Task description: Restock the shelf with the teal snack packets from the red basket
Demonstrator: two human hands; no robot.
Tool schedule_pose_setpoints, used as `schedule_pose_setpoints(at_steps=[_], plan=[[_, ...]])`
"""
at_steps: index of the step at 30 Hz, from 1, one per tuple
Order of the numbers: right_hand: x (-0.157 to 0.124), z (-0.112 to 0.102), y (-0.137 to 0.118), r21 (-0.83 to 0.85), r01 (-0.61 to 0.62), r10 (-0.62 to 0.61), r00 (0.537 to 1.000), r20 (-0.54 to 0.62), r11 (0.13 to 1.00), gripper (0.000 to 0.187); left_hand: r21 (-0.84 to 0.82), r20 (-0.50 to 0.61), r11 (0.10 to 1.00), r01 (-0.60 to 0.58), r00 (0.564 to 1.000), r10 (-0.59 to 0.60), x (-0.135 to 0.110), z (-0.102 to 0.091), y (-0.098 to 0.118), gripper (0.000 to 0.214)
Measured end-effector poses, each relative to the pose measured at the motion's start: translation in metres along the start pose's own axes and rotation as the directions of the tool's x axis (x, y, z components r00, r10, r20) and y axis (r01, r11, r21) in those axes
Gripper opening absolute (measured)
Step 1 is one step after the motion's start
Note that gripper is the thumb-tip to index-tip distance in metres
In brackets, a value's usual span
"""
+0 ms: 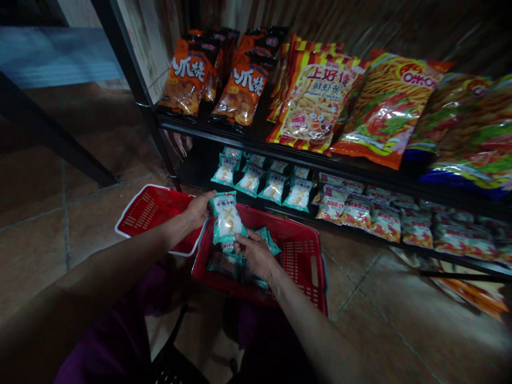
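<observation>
Between my two hands is a small white and teal snack bag (228, 213), held over a red shopping basket (306, 250). My left hand (198, 209) pinches its upper left corner. My right hand (258, 253) grips the lower right corner, fingers closed on the edge. Inside the basket lie several more teal snack bags (224, 265), partly hidden by my right hand and the held bag. On the lower shelf just beyond stand rows of matching teal bags (275, 186).
A second red basket (150, 213) with a white rim sits at the left on the tiled floor. The black shelf (256, 140) carries orange snack bags (244, 88), prawn cracker bags (316, 101) and noodle-snack bags (394, 106). Small red-and-white packets (386, 221) fill the lower right.
</observation>
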State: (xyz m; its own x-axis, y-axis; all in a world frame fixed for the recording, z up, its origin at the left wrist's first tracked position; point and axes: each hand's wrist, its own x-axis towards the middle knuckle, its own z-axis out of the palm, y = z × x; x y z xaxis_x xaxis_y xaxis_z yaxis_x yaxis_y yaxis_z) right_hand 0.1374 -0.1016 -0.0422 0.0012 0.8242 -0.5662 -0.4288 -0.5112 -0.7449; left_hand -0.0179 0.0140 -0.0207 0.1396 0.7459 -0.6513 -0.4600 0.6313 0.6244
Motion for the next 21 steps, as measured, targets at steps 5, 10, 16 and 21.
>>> schedule_pose_setpoints(at_steps=[5,10,16,21], plan=[[-0.003,0.005,-0.006,0.193,-0.021,0.038,0.996,-0.082,0.981,0.035,-0.048,0.034,0.997,0.068,0.997,-0.066,0.002,0.000,0.000,0.013],[-0.007,0.015,-0.003,0.238,-0.023,0.041,0.997,-0.071,0.971,0.037,-0.082,0.006,0.993,0.080,0.997,-0.079,0.004,0.001,-0.004,0.012],[-0.007,0.020,0.001,0.192,-0.018,0.034,0.996,-0.079,0.981,0.040,-0.098,-0.065,0.994,0.051,0.996,-0.057,0.009,-0.001,-0.008,0.008],[-0.009,0.021,-0.006,0.230,-0.009,0.024,0.998,-0.060,0.973,0.036,-0.087,-0.049,0.994,0.073,0.996,-0.077,0.016,-0.008,-0.012,0.009]])
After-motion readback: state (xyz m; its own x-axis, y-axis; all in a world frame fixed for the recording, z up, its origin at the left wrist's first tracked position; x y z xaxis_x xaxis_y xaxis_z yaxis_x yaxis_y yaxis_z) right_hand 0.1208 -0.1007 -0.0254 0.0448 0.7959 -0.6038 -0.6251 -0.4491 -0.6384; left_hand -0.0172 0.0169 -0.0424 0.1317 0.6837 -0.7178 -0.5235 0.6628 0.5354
